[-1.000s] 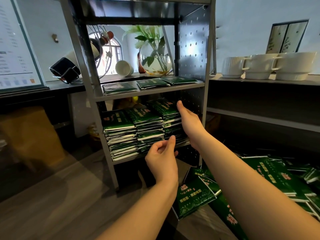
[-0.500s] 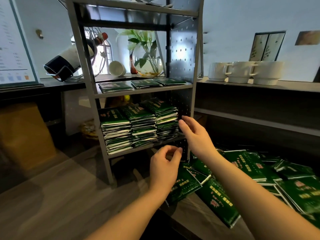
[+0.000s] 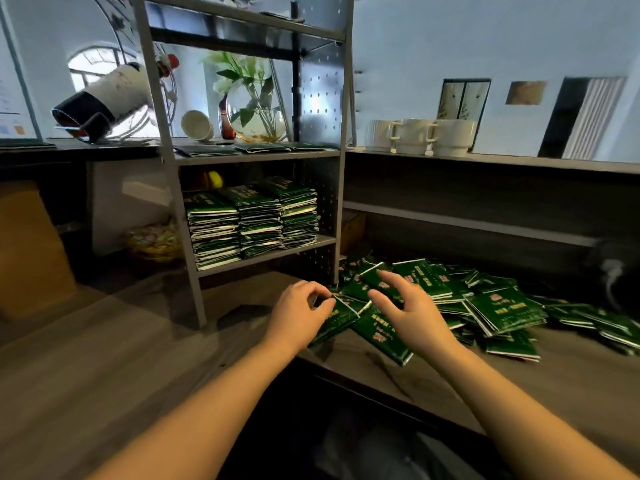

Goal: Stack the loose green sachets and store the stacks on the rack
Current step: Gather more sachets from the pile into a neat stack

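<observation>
Two bare hands reach over a scatter of loose green sachets (image 3: 498, 306) spread across the wooden worktop (image 3: 104, 375) in the lower right of the frame. The left hand (image 3: 298, 315), at lower centre, curls its fingers onto the corner of one sachet (image 3: 334, 318) at the near left edge of the pile; whether it actually pinches the packet cannot be told. The right hand (image 3: 412, 311), just beside it, hovers released with fingers spread above the sachets, holding nothing.

In the centre of the frame stands a grey metal rack (image 3: 166, 150). Its lower shelf carries three tall stacks of green sachets (image 3: 252, 223) side by side, and a few flat sachets (image 3: 259, 148) lie in a row on the shelf above.

Behind the rack, a glass vase with green leaves (image 3: 254, 112) and a tipped white cup (image 3: 197, 124) sit at centre, and a bottle in a wire holder (image 3: 104, 98) leans at upper left. Three white mugs (image 3: 419, 136) line a ledge at right.
</observation>
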The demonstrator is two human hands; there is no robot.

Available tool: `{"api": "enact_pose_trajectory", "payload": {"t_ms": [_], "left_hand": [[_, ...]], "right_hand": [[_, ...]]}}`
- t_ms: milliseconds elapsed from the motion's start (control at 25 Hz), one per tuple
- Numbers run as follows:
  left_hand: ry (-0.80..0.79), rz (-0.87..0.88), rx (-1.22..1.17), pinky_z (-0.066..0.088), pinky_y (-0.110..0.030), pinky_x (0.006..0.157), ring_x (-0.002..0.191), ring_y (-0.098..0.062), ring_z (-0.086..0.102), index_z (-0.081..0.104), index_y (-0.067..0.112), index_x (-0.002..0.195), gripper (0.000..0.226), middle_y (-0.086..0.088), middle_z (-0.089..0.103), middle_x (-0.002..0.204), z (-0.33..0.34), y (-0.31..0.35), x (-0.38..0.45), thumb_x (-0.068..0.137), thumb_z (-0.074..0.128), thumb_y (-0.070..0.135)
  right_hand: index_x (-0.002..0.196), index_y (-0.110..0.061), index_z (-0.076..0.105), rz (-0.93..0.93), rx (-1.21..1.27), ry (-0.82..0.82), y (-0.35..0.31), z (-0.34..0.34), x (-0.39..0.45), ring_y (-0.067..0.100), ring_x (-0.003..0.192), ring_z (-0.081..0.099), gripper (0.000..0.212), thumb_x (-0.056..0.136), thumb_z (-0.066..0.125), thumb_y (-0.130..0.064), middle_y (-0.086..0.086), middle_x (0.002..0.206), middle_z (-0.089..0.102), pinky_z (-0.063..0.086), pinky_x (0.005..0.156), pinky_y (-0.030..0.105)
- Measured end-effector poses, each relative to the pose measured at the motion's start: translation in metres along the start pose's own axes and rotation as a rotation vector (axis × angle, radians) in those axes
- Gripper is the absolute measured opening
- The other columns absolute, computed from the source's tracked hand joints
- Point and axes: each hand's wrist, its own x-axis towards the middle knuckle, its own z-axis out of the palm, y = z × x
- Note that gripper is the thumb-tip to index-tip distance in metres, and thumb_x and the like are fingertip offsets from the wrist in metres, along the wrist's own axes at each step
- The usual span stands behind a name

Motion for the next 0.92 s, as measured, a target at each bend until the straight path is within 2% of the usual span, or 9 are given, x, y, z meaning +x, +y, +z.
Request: {"api": "enact_pose_trajectory", "payload": {"t_ms": [160,280,440,560,680,760,840,920], "left_hand": [[-0.111,0.043,0.150,0.037,-0.025,0.087,0.112,-0.011,0.051,0.066,0.029,0.104,0.020,0.011,0.054,0.111,0.004,-0.023,-0.011,0.087,0.072,0.039],[-0.106,-0.006,0.149,0.037,-0.026,0.092,0.118,-0.014,0.050,0.064,0.026,0.112,0.027,0.008,0.052,0.118,0.002,-0.032,-0.014,0.089,0.069,0.040],[-0.125,-0.128,0.411,0.042,-0.035,0.099,0.123,-0.022,0.050,0.052,0.025,0.134,0.057,0.001,0.057,0.130,0.003,-0.039,-0.015,0.087,0.065,0.056],[-0.102,-0.143,0.475,0.042,-0.037,0.101,0.126,-0.025,0.049,0.048,0.024,0.141,0.072,-0.001,0.057,0.137,0.005,-0.040,-0.014,0.082,0.067,0.060],[-0.071,-0.191,0.286,0.044,-0.036,0.099,0.126,-0.023,0.051,0.048,0.022,0.142,0.080,-0.002,0.057,0.138,0.004,-0.036,-0.014,0.074,0.082,0.049],[-0.026,-0.189,0.079,0.045,-0.030,0.086,0.116,-0.018,0.056,0.053,0.024,0.132,0.069,0.003,0.060,0.124,0.003,-0.033,-0.015,0.072,0.087,0.031],[0.011,-0.181,-0.092,0.046,-0.026,0.075,0.107,-0.016,0.058,0.054,0.025,0.122,0.058,0.010,0.057,0.109,0.002,-0.033,-0.017,0.075,0.085,0.013],[0.035,-0.203,-0.227,0.049,-0.022,0.068,0.102,-0.018,0.061,0.055,0.026,0.119,0.054,0.006,0.057,0.109,0.000,-0.036,-0.017,0.077,0.082,0.006]], "right_hand": [[0.139,-0.027,0.053,-0.071,-0.193,0.043,0.028,0.017,-0.030,0.018,0.134,0.042,0.054,0.091,0.064,-0.048,-0.004,0.138,0.056,0.034,0.109,0.031],[0.136,-0.023,0.056,-0.064,-0.248,0.064,0.043,0.027,-0.039,0.014,0.129,0.044,0.055,0.089,0.067,-0.049,-0.005,0.134,0.058,0.035,0.107,0.027],[0.135,-0.022,0.057,-0.026,-0.368,0.047,0.052,0.033,-0.036,0.017,0.127,0.045,0.064,0.084,0.067,-0.059,-0.005,0.134,0.058,0.038,0.108,0.032],[0.133,-0.022,0.058,0.025,-0.385,0.023,0.054,0.035,-0.035,0.019,0.125,0.048,0.067,0.082,0.064,-0.065,-0.005,0.132,0.059,0.039,0.107,0.035],[0.133,-0.021,0.056,0.061,-0.384,0.018,0.053,0.034,-0.035,0.022,0.122,0.049,0.061,0.086,0.064,-0.058,-0.003,0.131,0.060,0.043,0.103,0.035],[0.129,-0.019,0.055,0.065,-0.405,0.016,0.047,0.034,-0.038,0.022,0.114,0.053,0.048,0.090,0.062,-0.047,0.001,0.122,0.064,0.047,0.093,0.035],[0.122,-0.017,0.053,0.064,-0.406,0.046,0.042,0.032,-0.042,0.021,0.092,0.061,0.034,0.095,0.057,-0.037,0.002,0.099,0.068,0.050,0.074,0.034],[0.117,-0.015,0.052,0.039,-0.375,0.184,0.041,0.029,-0.046,0.021,0.067,0.061,0.027,0.098,0.055,-0.033,-0.001,0.075,0.064,0.046,0.057,0.035]]}}
